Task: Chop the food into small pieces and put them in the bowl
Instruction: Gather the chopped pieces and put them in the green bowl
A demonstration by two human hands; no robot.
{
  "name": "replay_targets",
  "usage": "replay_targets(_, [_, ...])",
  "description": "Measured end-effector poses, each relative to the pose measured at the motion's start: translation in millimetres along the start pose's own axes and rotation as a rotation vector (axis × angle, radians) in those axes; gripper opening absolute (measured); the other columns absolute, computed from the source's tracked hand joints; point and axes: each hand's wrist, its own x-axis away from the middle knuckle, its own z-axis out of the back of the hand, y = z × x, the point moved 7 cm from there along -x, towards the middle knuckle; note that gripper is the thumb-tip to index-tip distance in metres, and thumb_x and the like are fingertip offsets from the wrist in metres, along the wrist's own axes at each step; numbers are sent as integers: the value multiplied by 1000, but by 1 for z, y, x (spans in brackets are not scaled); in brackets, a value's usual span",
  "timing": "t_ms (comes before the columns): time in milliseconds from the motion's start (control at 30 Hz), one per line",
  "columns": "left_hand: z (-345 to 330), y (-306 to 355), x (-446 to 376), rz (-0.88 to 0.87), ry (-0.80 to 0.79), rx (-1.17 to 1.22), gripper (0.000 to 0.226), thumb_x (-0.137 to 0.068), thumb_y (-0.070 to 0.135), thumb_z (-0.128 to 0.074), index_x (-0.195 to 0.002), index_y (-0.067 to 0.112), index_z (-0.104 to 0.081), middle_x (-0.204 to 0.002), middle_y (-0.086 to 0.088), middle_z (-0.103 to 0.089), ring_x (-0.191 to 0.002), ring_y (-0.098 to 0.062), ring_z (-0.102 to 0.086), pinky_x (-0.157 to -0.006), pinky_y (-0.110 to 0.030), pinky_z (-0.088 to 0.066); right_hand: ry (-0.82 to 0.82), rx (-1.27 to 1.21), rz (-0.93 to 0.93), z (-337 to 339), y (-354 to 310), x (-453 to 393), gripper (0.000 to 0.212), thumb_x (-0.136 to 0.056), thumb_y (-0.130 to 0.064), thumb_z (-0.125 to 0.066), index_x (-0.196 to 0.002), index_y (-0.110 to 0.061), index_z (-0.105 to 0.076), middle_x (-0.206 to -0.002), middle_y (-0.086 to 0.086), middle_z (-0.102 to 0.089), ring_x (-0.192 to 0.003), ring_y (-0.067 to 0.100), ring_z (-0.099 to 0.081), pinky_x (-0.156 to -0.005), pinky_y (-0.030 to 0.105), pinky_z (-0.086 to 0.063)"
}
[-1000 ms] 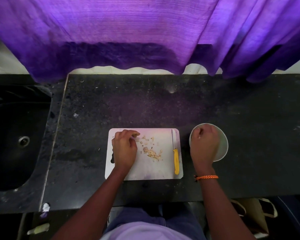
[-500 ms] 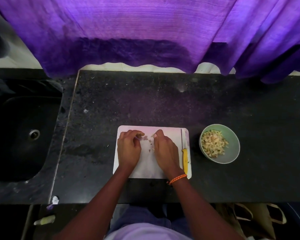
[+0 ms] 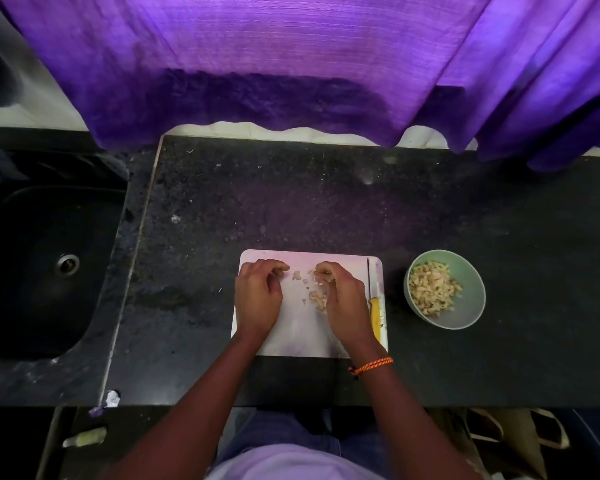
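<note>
Right hand (image 3: 343,299) shifted onto chopped pieces (image 3: 317,297); left hand (image 3: 258,296) unmoved.

The right hand (image 3: 345,299) covers part of the chopped pieces (image 3: 317,295), perhaps gripping some.

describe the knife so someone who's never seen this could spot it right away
On the black counter lies a white cutting board. The knife lies along its right edge, beside the right hand. Its yellow handle sets it apart.
</note>
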Motion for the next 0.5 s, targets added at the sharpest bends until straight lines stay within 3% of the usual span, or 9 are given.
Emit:
replay_targets(100, [0,0,-1,-7,-3,3,46,-85,-12,-57,-100,25,-80,-97,13,-75,-97,-12,-59,-88,-39,-53,36,67,5,6,-3,0,32,-102,-3,-52,-124,-15,-71,-124,-2,-72,-113,11,-66,-104,28,-53])
replay_targets(233, [-1,0,-2,-6,-9,0,46,-85,-11,-56,-98,26,-79,-96,15,-75,-97,-13,-60,-88,-41,-54,129,41,23,12,-9,0,17,-99,-9,-61,-102,-21,-72,-103,-10,-73,-92,3,-66,-84,18,-56])
replay_targets(333, [-1,-1,-2,-13,-9,4,45,-85,-11,-56,-98,25,-80,-97,14,-76,-97,-13,-60,-87,-40,-54,99,76,18,9,-10,-3,15,-92,-11,-73,-88,-22,-64,-91,-11,-65,-82,4,-60,-73,11,-50])
replay_targets(400, [-1,-2,-3,-7,-15,2,45,-86,-12,-57,-99,23,-81,-98,12,-76,-97,-12,-59,-87,-37,-54,47,116,30,3,-7,-8,15,-91,-7,-73,-89,-20,-68,-94,-8,-67,-83,3,-58,-74,6,-46])
replay_targets(500, [-2,-4,-4,-10,-34,13,44,-85,-13,-56,-99,21,-80,-98,11,-76,-98,-12,-58,-88,-33,-52,18,205,58,-1,-2,-14,22,-92,0,-66,-103,-17,-75,-108,-2,-72,-99,10,-63,-88,23,-56])
